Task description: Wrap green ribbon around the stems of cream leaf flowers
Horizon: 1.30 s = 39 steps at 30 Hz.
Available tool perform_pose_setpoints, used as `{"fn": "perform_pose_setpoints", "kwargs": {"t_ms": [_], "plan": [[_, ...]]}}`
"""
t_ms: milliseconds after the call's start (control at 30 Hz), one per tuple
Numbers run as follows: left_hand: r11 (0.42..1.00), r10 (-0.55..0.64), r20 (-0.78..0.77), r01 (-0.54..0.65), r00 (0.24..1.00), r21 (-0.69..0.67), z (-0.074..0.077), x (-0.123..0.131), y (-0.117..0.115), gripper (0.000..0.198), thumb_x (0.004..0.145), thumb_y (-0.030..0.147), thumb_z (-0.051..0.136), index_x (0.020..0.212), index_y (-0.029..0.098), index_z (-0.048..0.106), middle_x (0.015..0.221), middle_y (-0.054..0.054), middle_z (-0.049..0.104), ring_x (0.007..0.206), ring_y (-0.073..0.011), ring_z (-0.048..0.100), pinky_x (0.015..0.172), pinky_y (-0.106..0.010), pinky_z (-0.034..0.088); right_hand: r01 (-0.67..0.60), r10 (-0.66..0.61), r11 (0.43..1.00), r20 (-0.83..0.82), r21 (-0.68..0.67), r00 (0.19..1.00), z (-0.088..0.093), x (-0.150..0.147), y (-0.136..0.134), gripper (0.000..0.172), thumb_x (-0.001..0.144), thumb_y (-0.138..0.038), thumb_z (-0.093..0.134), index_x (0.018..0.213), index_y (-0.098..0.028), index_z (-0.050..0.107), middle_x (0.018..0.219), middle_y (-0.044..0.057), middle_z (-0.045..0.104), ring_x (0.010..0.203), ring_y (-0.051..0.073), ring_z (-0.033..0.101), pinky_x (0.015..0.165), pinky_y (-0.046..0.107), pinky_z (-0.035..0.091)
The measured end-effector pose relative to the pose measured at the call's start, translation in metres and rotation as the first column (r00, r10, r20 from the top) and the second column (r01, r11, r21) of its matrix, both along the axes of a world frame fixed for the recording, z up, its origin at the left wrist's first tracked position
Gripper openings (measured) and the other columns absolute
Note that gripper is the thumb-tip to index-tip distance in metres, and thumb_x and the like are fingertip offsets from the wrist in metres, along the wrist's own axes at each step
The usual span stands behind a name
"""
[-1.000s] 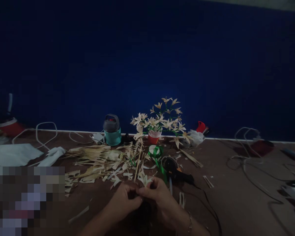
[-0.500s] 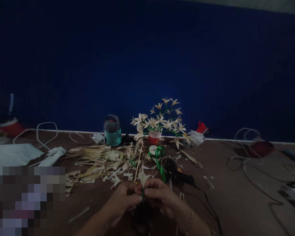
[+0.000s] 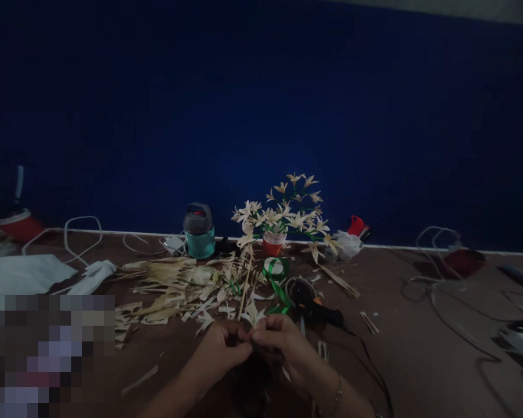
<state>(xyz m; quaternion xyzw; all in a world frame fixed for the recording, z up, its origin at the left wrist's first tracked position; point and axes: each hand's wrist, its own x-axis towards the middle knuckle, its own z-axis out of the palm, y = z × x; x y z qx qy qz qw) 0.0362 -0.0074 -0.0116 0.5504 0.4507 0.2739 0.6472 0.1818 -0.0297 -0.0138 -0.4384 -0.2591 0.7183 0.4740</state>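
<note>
A pale husk flower (image 3: 253, 314) points up between my hands, its petals showing above the fingertips. My left hand (image 3: 226, 347) is closed, thumb and fingers pinched at the flower's base. From the other side my right hand (image 3: 283, 341), with a chain bracelet at the wrist, pinches the same base. The fingers cover most of the stem. Just beyond them, a roll of green ribbon (image 3: 275, 266) lies with its loose end trailing toward my right hand. A red and white cup (image 3: 273, 242) behind it holds several finished husk flowers (image 3: 297, 219) on green stems.
Dried husks and scraps (image 3: 169, 284) spread over the brown table on the left. A glue gun (image 3: 322, 313) lies right of my hands, its cord running toward me. Farther back are a teal-and-grey container (image 3: 200, 235), a plastic bag (image 3: 347, 245) and white cables (image 3: 85, 223) along the blue wall.
My fingers have shifted on the flower's base, and the right hand has moved slightly up and left. The green stem seen between the hands is now hidden. The ribbon's loose strip has slackened.
</note>
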Motion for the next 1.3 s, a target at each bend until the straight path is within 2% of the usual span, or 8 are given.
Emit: {"fn": "perform_pose_setpoints", "kwargs": {"t_ms": [100,167,367,533,833,1000,1167,1300], "plan": [[0.988,0.071,-0.064,-0.061,0.995,0.139,0.000,0.003,0.000,0.012,0.057,0.024,0.057,0.051,0.015,0.052,0.052,0.004,0.048,0.054,-0.0104,0.041,0.053,-0.021,0.033,0.079,-0.079,0.997,0.031,0.015,0.996,-0.003,-0.003,0.000,0.029,0.046,-0.024,0.080,0.053,-0.014,0.054,0.042,-0.007,0.047,0.037,0.002,0.033,0.042,0.017,0.025],[0.983,0.105,-0.071,-0.092,0.992,0.159,0.000,0.004,-0.001,0.010,0.057,0.023,0.056,0.051,0.015,0.053,0.052,0.004,0.050,0.054,-0.0110,0.043,0.054,-0.021,0.033,0.102,-0.104,0.994,0.052,0.034,0.993,-0.005,-0.004,0.000,0.031,0.045,-0.026,0.080,0.053,-0.014,0.053,0.042,-0.008,0.046,0.037,0.002,0.032,0.042,0.018,0.026],[0.999,0.050,0.001,-0.050,0.999,-0.003,0.000,0.002,-0.003,0.015,0.057,0.028,0.058,0.055,0.013,0.057,0.053,0.004,0.048,0.053,-0.0101,0.041,0.052,-0.021,0.031,0.105,-0.110,0.992,0.079,0.066,0.991,-0.003,-0.005,0.000,0.033,0.043,-0.028,0.081,0.052,-0.014,0.052,0.046,-0.004,0.051,0.040,0.005,0.037,0.042,0.019,0.026],[0.993,0.092,0.033,-0.089,0.995,-0.078,0.002,0.002,-0.006,0.023,0.058,0.034,0.063,0.051,0.015,0.052,0.049,0.006,0.042,0.050,-0.0086,0.034,0.051,-0.021,0.027,0.092,-0.094,0.995,0.058,0.041,0.994,-0.002,-0.005,-0.001,0.030,0.046,-0.026,0.079,0.053,-0.013,0.054,0.047,-0.005,0.050,0.039,0.004,0.036,0.042,0.018,0.025],[0.979,0.142,0.158,-0.115,0.977,-0.170,-0.007,0.003,-0.005,0.016,0.054,0.023,0.061,0.048,0.016,0.047,0.046,0.007,0.040,0.048,-0.0080,0.032,0.050,-0.021,0.024,0.069,-0.069,0.997,0.000,0.041,0.998,-0.010,-0.005,-0.001,0.028,0.047,-0.022,0.079,0.053,-0.013,0.054,0.049,-0.003,0.054,0.039,0.004,0.038,0.042,0.018,0.027],[0.991,0.111,0.072,-0.104,0.991,-0.088,-0.003,0.002,-0.002,0.013,0.052,0.023,0.058,0.048,0.016,0.049,0.046,0.007,0.040,0.048,-0.0080,0.032,0.050,-0.021,0.025,0.064,-0.067,0.997,0.067,0.036,0.996,-0.009,-0.005,0.000,0.029,0.044,-0.026,0.081,0.051,-0.013,0.055,0.044,-0.005,0.049,0.038,0.003,0.034,0.041,0.019,0.023],[0.990,0.130,-0.066,-0.127,0.989,0.053,-0.002,0.004,0.000,0.011,0.052,0.024,0.056,0.047,0.016,0.051,0.046,0.005,0.045,0.050,-0.0106,0.040,0.053,-0.022,0.031,0.109,-0.112,0.992,0.053,0.067,0.992,-0.012,-0.006,0.000,0.031,0.041,-0.026,0.082,0.053,-0.014,0.056,0.052,-0.003,0.054,0.048,0.008,0.044,0.049,0.020,0.031],[0.982,0.156,-0.159,-0.136,0.975,0.131,-0.004,0.004,-0.001,0.012,0.054,0.026,0.055,0.049,0.016,0.055,0.048,0.003,0.050,0.052,-0.0131,0.045,0.054,-0.023,0.034,0.118,-0.129,0.985,0.083,0.126,0.988,-0.015,-0.006,0.001,0.030,0.044,-0.026,0.081,0.054,-0.014,0.055,0.054,-0.003,0.053,0.052,0.008,0.044,0.053,0.021,0.033]]}}
